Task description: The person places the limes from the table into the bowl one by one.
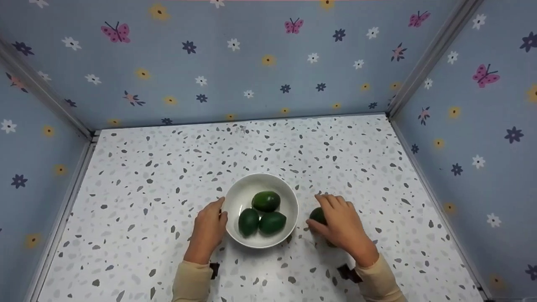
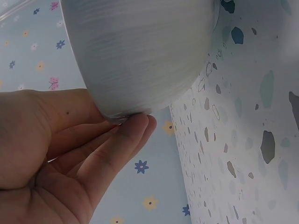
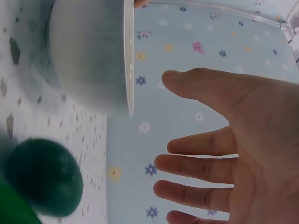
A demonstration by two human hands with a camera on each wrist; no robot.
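A white bowl (image 1: 260, 180) holds three dark green avocados, one farther back (image 1: 266, 201), one at the left (image 1: 248, 222) and one at the right (image 1: 272, 223). My left hand (image 1: 208, 226) holds the bowl at its left side, thumb and fingertips against the wall (image 2: 145, 60) in the left wrist view. To the bowl's right, my right hand (image 1: 342, 222) hovers over another avocado (image 1: 317, 215), partly hiding it. Its fingers are spread and apart from the fruit (image 3: 44, 177) in the right wrist view. A brighter green thing (image 3: 14, 207) is cut off at that view's corner.
The speckled white tabletop (image 1: 168, 167) is bounded by a blue flowered back wall (image 1: 235, 75) and side panels, with the right panel (image 1: 474, 138) nearest my right arm. Dark straps show at both wrists.
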